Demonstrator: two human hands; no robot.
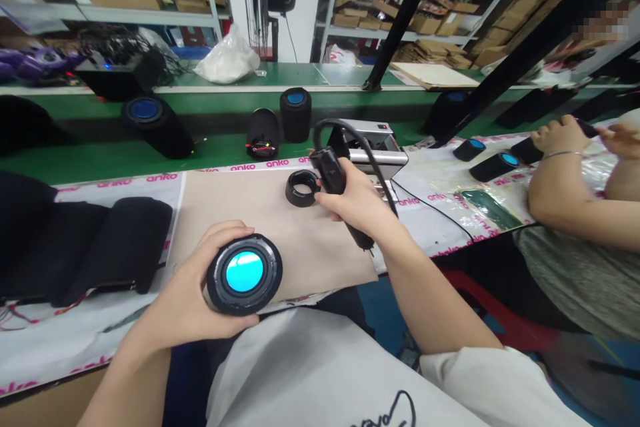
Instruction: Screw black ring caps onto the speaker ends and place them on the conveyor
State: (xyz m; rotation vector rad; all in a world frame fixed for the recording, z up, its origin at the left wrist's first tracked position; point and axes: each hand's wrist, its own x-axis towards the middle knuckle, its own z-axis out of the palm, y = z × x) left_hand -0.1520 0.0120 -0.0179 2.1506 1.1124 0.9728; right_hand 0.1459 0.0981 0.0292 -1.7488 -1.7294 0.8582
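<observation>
My left hand point(207, 293) is wrapped around a black cylindrical speaker point(245, 273), its round end with a shiny blue centre facing up at me. My right hand point(357, 197) grips a black corded hand tool point(333, 173); a thick cable loops from its top over the wrist. Which kind of tool it is I cannot tell. Just left of the tool, a black ring point(301, 188) lies on the brown cardboard sheet point(225, 203). Behind my right hand stands a silver metal box point(383, 150) with a red switch.
Several black speakers point(296, 113) stand or lie along the green bench point(220, 123). Black covered pieces point(125, 247) with wires lie at the left. A co-worker's hands point(563, 137) handle a speaker at the right. A dark post point(405, 20) rises behind the bench.
</observation>
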